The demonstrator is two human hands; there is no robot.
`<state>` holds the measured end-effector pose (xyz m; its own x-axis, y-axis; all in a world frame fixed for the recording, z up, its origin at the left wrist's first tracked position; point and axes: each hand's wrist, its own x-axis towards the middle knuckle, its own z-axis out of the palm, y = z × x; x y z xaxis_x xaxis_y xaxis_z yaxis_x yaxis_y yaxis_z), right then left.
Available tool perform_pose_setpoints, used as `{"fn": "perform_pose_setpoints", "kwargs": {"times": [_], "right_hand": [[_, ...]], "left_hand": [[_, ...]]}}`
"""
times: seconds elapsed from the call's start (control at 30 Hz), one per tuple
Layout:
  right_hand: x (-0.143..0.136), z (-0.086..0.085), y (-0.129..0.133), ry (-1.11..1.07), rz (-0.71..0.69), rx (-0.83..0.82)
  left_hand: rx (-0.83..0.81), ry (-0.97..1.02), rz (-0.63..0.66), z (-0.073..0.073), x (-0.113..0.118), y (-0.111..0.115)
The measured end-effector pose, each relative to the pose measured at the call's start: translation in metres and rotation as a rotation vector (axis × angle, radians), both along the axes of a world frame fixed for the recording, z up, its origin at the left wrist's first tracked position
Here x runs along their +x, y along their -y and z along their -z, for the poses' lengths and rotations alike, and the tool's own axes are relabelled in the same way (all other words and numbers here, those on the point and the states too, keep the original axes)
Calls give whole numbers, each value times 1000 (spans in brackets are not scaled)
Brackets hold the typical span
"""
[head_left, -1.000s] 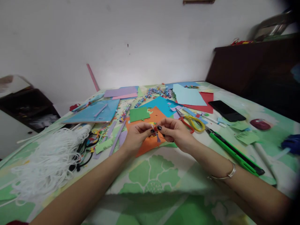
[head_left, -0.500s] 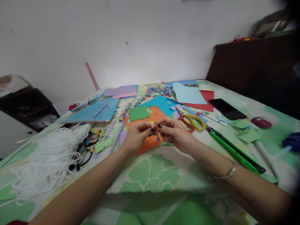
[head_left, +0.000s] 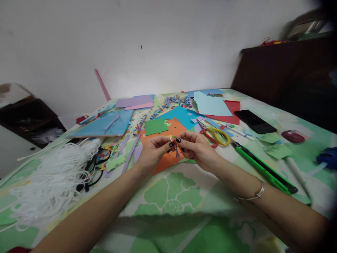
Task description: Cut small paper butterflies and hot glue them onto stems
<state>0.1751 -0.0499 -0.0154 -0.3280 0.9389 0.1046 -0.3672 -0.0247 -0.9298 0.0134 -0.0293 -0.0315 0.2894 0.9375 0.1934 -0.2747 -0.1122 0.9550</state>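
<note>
Fingertips of my left hand (head_left: 158,149) and my right hand (head_left: 193,146) meet in front of me, both closed in a pinch. Between them is a small red-and-purple paper piece (head_left: 177,152) with a purple fringed end hanging down; a bit of white shows at its top. The fingers cover most of it. Beneath the hands lies an orange paper sheet (head_left: 164,167), with a green paper piece (head_left: 156,127) on its far part. Scissors (head_left: 222,137) with red and yellow handles rest just beyond my right hand.
A tangled bundle of white cord (head_left: 52,182) spreads at the left, beside paper scraps (head_left: 116,162). At the right are a green box cutter (head_left: 263,168), a black phone (head_left: 255,122) and a dark red round object (head_left: 293,136). A blue folder (head_left: 105,124) lies at the back left.
Both hands stay together at nearly the same spot, with the thumbs shifted very slightly on the small paper piece. The whole view has tilted a little.
</note>
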Motion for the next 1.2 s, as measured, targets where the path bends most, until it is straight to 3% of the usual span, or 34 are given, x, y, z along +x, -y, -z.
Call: {"fn": "perform_pose_setpoints", "kwargs": {"times": [0.5,0.77,0.97,1.2], "right_hand": [[-2,2,0,22,44,13],[-5,4,1,278,264,293],[-4,7,2,386,295,435],[-5,5,3,328,267,328]], "left_hand": [[-44,17,33,0,2,2],[-50,33,36,0,4,3],[-69,37,9,-2,5,4],[-52,57,5,1,5,3]]}}
